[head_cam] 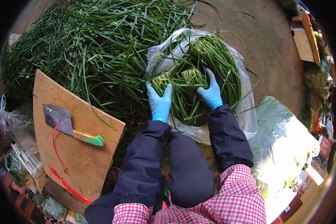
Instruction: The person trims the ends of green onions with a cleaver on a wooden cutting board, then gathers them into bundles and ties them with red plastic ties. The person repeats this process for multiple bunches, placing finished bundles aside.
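Note:
Both hands wear blue gloves. My left hand [159, 102] grips a bundle of green leafy stalks [163, 81], its pale cut ends pointing away from me, thumb and fingers on either side. My right hand [212, 91] lies against the right side of the neighbouring bundle [192, 77], thumb and index finger spread; whether it grips the bundle cannot be told. These bundles lie in a clear plastic bag [247, 103], whose rim is folded outward around them. More stalks with cut ends [218, 53] fill the bag's far right part.
A large heap of loose green stalks [100, 50] spreads at the upper left. On a wooden board [81, 165] at the left lie a cleaver [61, 120] and red ties [68, 187]. A full plastic bag [277, 134] stands at the right, and a cardboard box [303, 44] at the upper right.

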`<state>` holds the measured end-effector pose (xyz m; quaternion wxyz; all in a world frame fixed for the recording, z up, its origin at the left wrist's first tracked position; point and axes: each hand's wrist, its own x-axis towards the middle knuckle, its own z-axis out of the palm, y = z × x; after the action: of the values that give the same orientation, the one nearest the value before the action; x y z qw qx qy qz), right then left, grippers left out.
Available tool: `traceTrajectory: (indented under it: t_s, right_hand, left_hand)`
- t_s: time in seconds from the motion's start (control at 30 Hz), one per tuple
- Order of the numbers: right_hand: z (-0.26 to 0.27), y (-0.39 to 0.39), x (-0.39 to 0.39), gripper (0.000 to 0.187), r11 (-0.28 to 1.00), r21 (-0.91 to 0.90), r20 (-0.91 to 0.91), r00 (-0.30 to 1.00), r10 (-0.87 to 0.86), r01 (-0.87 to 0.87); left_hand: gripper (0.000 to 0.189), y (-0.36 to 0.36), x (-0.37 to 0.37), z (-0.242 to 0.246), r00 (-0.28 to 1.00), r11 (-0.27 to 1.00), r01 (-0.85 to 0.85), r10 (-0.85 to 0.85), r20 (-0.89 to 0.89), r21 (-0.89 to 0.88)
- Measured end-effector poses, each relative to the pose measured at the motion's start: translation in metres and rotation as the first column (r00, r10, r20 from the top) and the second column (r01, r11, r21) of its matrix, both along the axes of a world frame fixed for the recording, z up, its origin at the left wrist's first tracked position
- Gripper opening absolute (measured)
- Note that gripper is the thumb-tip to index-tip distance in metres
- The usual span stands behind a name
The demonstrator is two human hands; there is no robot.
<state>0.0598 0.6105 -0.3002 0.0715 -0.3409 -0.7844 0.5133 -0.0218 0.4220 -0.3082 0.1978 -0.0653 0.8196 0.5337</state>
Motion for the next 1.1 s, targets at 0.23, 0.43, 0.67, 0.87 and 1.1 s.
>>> traceTrajectory:
  t_s: [0.23, 0.43, 0.67, 0.87, 1.1]
  right_hand:
    - [0.016, -0.040, 0.014, 0.082, 0.909, 0.405, 0.005, 0.995, 0.100, -0.094]
    - [0.017, -0.025, 0.027, 0.079, 0.910, 0.404, -0.005, 0.995, 0.102, -0.092]
    - [0.030, 0.012, 0.014, 0.083, 0.899, 0.415, 0.238, 0.970, 0.045, -0.143]
    - [0.118, -0.037, 0.035, 0.082, 0.882, 0.369, -0.125, 0.924, 0.361, -0.295]
    - [0.065, -0.084, 0.007, 0.100, 0.834, -0.138, -0.051, 0.845, 0.533, -0.534]
  left_hand:
    - [0.104, 0.042, -0.024, -0.019, 0.982, 0.967, -0.069, 0.109, 0.155, -0.244]
    - [0.080, 0.029, -0.047, -0.043, 0.980, 0.990, -0.056, 0.079, 0.182, -0.129]
    - [0.066, 0.006, -0.019, -0.026, 0.955, 0.953, -0.280, 0.265, 0.131, 0.115]
    - [0.075, -0.010, 0.036, 0.001, 0.938, 0.873, -0.294, 0.342, -0.059, 0.389]
    - [0.083, -0.036, 0.066, 0.033, 0.926, 0.743, -0.359, 0.359, 0.116, 0.566]
